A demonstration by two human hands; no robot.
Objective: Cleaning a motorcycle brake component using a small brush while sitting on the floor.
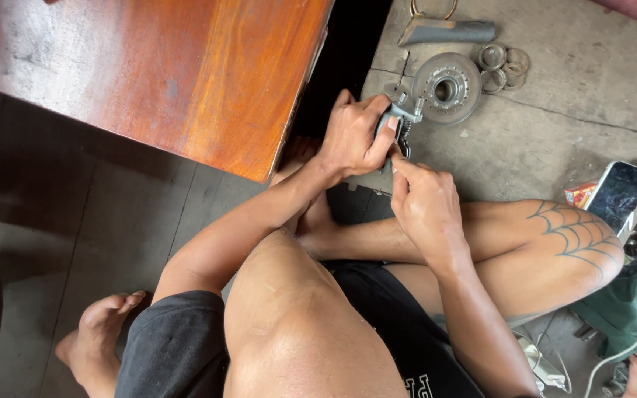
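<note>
A small grey metal part [401, 118] with a coil spring [407, 133] was held between both hands, just beside the round grey disc [447, 88] on the floor, nearer the person.

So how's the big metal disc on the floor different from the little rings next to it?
The round disc is much larger than the rings and has a raised hub with a centre hole; the rings are thin open hoops. The disc lies alone; the rings overlap in a cluster. Both are grey metal, flat on the concrete floor.
</note>
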